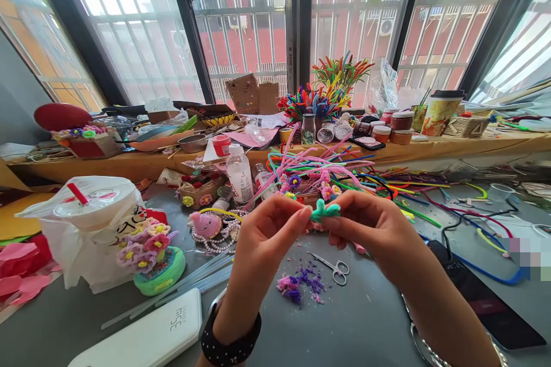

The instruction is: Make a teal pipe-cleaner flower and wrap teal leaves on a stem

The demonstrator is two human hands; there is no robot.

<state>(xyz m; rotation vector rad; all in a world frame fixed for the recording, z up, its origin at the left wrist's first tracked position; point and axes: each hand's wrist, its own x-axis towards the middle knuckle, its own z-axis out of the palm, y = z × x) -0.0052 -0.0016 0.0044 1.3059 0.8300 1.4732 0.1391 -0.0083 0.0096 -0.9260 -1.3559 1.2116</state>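
Both my hands meet above the grey table, pinching a small teal pipe-cleaner piece between them. My left hand grips its left end with thumb and fingers closed. My right hand holds its right end, fingers curled. Below the hands lie small scissors and a pile of purple and pink fluff scraps. A heap of coloured pipe cleaners lies just beyond the hands.
A white bag with a lidded drink cup and a pipe-cleaner flower pot stand at the left. A white power bank lies near the front. A phone lies at the right. The wooden sill holds jars, cups and bouquets.
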